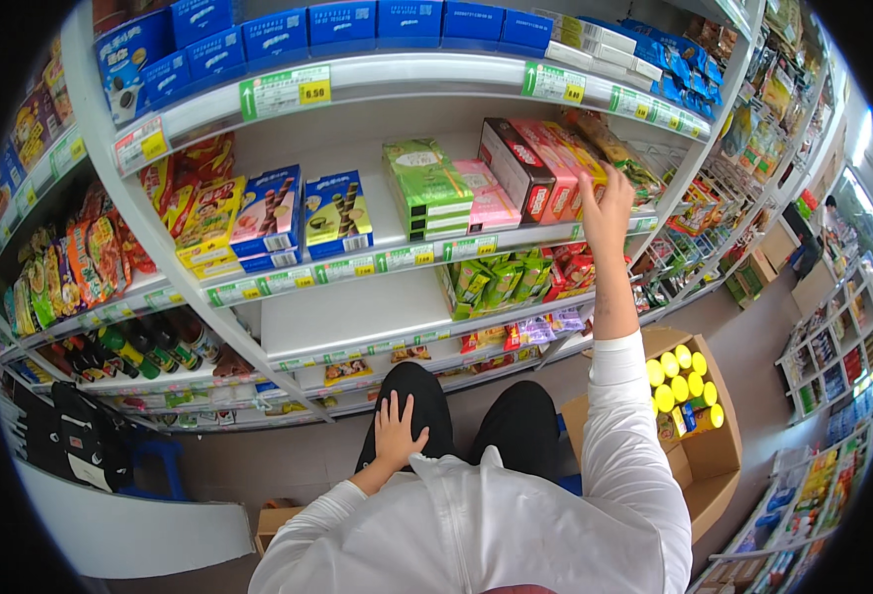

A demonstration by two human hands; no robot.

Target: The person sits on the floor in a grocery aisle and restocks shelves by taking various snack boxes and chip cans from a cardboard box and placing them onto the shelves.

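My right hand (pixel 608 208) reaches to the right end of the middle shelf. Its thumb and fingers are at the front end of a yellow-and-pink snack box (pixel 571 148); the palm side is hidden, so I cannot tell whether they grip it. Left of that box stand a pink box (pixel 544 160) and a dark brown-and-red box (pixel 512 167), side by side on edge. Farther left are a flat pink box (pixel 488 194) and a stack of green boxes (pixel 429 185). My left hand (pixel 397 436) rests on my left knee, fingers spread, holding nothing.
Blue biscuit boxes (pixel 273 37) line the shelf above. Wafer-roll boxes (pixel 265 211) are on the middle shelf's left. Green snack packets (pixel 503 281) sit below. An open carton (pixel 711 475) with yellow-lidded canisters (pixel 680 387) stands at my right. A person (pixel 826 223) is in the far aisle.
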